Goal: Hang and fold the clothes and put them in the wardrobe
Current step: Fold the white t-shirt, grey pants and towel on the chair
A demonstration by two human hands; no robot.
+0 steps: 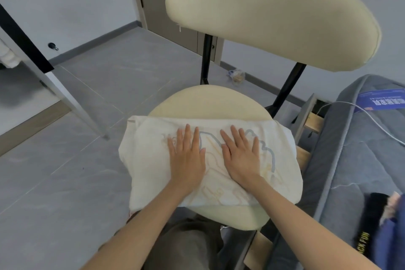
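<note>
A folded white garment (149, 160) with a pale blue and yellow print lies on the cream seat of a chair (219, 101). Its edges hang over the seat on the left and right. My left hand (187, 158) lies flat on the garment's middle, fingers straight and pointing away from me. My right hand (241, 155) presses flat beside it, a little to the right, fingers spread over the print. Neither hand grips the cloth.
The chair's cream backrest (274, 15) rises behind the seat on black struts. A grey mattress (350, 160) on a wooden bed frame lies at the right, with a white cable (372, 118) and dark clothes (377, 221) on it. A table leg (72, 98) stands at the left.
</note>
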